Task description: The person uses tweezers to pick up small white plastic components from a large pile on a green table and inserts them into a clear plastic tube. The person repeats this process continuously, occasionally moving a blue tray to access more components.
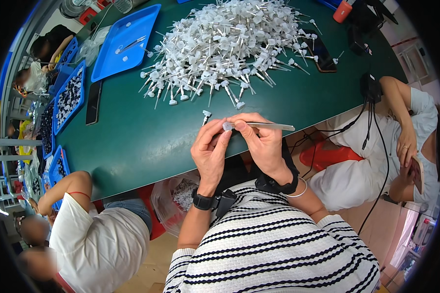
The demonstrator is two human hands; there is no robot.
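Head view: a small translucent white piece (227,126) sits over the table's near edge, pinched between thumb and fingers of my left hand (210,151); that hand is clamped on it. My right hand (265,146) grips slim metal tweezers (276,126), their back end pointing right. Tips hidden at my fingers; cannot tell whether they bite the piece or only lie beside it.

Judgement: a light, firm pinch suits this best, tweezers nearly flat, fingertips braced near each other, pressure gentle so the plastic neither marks nor slips.

Just beyond my left fingers, a loose stemmed piece (207,114) lies on the green table (132,141); worth not nudging. Farther out, a large heap of white stemmed pieces (230,44). Far left, a blue tray (105,65) bears a second pair of tweezers (133,44); a phone (94,103) lies just nearer.
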